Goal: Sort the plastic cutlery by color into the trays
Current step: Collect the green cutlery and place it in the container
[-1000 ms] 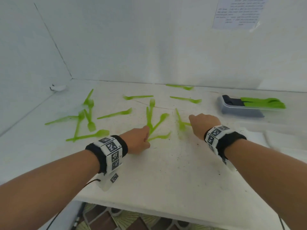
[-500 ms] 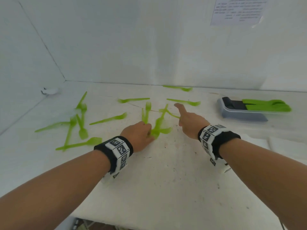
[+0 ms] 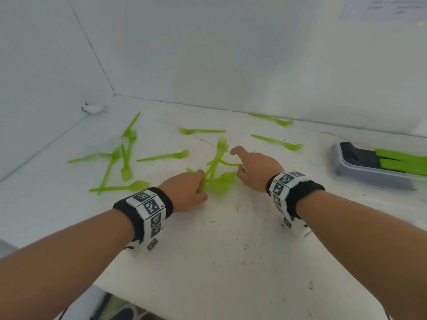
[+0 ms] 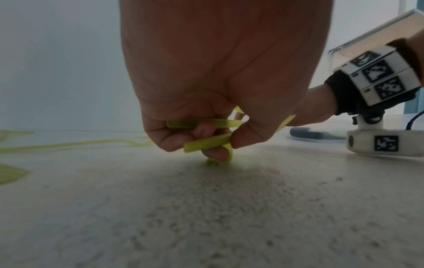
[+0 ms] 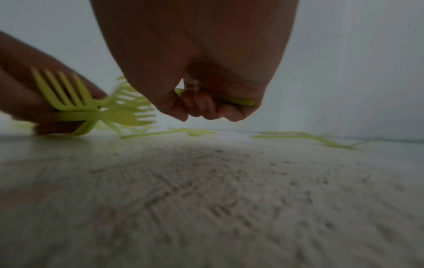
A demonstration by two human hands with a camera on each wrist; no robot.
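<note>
A bunch of green forks [image 3: 217,174] is held fanned out, low over the white table [image 3: 231,250]. More green cutlery [image 3: 126,158] is scattered flat left of and behind it. Right of the bunch, a grey tray [image 3: 369,176] is loaded with green handles.

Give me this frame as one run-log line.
left hand: grips fork bundle | right hand: pinches one fork handle | tray: holds green cutlery

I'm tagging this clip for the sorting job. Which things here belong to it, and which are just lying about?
Part of the job:
- left hand gripping a bunch of green forks
- right hand holding one green handle
- loose green cutlery on the white table
- grey tray

Lying about:
- small white object in the corner
- paper sheet on the wall
</note>
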